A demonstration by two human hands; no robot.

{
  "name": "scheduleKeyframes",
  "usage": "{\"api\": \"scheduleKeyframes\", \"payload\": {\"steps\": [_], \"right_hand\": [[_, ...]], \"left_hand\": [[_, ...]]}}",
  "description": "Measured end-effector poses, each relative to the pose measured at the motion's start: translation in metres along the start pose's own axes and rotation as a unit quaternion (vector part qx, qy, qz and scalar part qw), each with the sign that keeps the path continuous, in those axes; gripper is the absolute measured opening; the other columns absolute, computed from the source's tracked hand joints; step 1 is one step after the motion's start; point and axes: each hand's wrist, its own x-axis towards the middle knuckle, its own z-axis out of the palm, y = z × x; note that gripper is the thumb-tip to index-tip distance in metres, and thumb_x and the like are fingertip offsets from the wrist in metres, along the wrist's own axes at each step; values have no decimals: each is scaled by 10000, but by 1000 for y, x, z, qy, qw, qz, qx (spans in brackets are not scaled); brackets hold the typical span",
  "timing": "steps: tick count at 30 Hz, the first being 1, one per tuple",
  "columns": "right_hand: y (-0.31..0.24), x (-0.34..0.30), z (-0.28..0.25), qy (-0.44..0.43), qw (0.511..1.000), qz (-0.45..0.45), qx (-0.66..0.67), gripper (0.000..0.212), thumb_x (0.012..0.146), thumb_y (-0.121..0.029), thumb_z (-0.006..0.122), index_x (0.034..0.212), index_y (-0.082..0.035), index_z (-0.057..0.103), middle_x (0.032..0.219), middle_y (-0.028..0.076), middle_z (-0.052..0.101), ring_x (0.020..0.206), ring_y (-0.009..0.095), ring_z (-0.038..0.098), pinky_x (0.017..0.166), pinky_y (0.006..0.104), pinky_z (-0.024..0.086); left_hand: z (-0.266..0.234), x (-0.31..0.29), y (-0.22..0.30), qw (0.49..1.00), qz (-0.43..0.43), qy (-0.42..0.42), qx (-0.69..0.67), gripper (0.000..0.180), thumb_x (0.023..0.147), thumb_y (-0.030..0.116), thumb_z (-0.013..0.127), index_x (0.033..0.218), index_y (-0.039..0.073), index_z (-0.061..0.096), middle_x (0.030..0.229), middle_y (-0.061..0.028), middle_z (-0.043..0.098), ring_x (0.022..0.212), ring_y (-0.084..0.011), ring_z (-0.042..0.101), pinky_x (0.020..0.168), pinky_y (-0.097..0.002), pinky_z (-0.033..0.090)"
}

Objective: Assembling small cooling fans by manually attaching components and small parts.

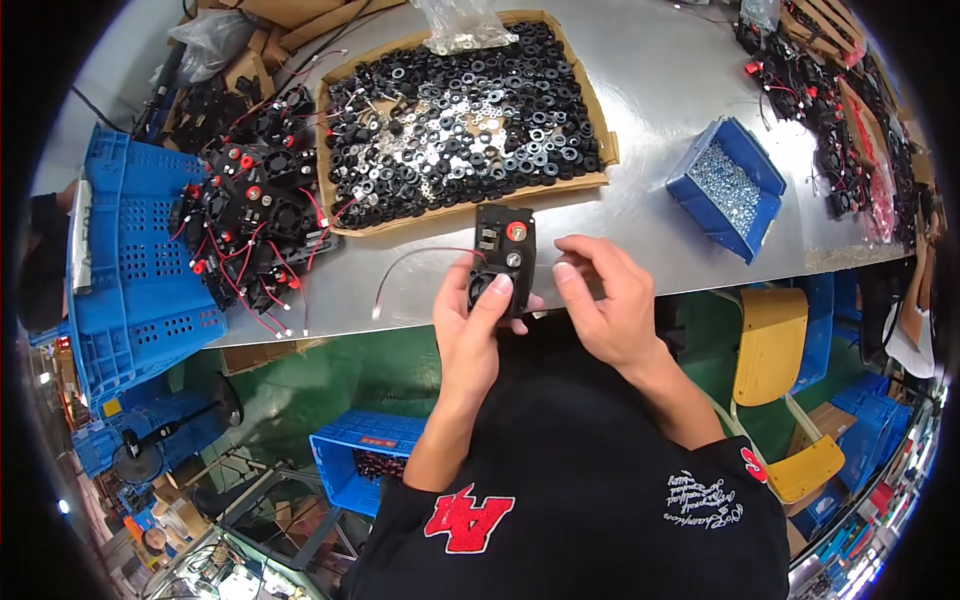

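Observation:
My left hand [467, 335] is closed around a black plastic fan housing [503, 240], its thumb across the front. The housing has a small fan at its lower part, a red ring with a metal stud near the top and another metal stud below. A thin red and black wire with a white connector [377, 311] trails from it to the left over the table. Just right of the housing is my right hand [612, 305], thumb and forefinger curved toward each other with a gap between them. Nothing shows in that gap.
A shallow cardboard tray [612, 150] of black washers and metal nuts lies ahead. A blue bin [757, 235] of small metal fasteners stands right. Wired fan housings [255, 205] pile up left, by a blue crate [130, 270]. More parts [810, 110] line the far right. A yellow chair [770, 345] is below.

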Motion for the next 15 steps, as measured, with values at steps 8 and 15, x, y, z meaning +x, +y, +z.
{"api": "scheduleKeyframes", "payload": {"steps": [8, 15], "right_hand": [[26, -3, -8, 89, 988, -85, -91, 190, 845, -36, 634, 1028, 13, 624, 869, 139, 634, 763, 257, 630, 689, 328, 510], [38, -1, -8, 83, 992, -70, -70, 211, 839, -41, 646, 1040, 16, 617, 889, 128, 621, 768, 246, 625, 700, 325, 511]], "left_hand": [[-21, -7, -5, 899, -156, -151, -380, 547, 928, 280, 466, 1348, -69, 433, 1309, -250, 540, 709, -175, 579, 514, -234, 441], [-19, -20, -15, 855, -160, -200, -450, 568, 904, 298, 472, 1360, -40, 448, 1329, -247, 529, 697, -164, 555, 523, -230, 422]]}}
